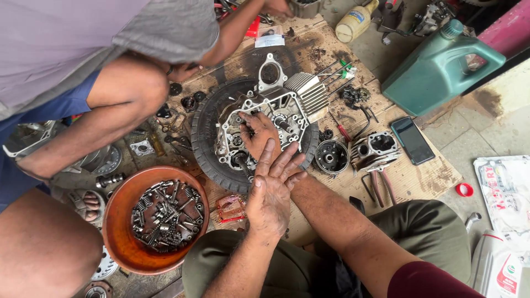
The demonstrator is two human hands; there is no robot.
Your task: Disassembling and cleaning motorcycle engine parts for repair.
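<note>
Engine case (276, 113) flat on tire (207, 149), straight ahead. Right hand (259, 135) nearer, fingers curled down inside the case, grip hidden. Left hand (273, 190) open, palm laid over right wrist, holding nothing.

Scene lit evenly by soft daylight; overall brightness moderate. Shadows kept faint and diffuse, slightly deeper under engine case (269, 118) at frame centre and inside orange bowl (118, 221) at lower left. Mild glare seen on dark phone screen (412, 139) at right and on green jug (441, 66) at upper right. Focus held sharp at centre. Slight softness and wide-angle stretch noted at corners. No motion blur detected.
</note>
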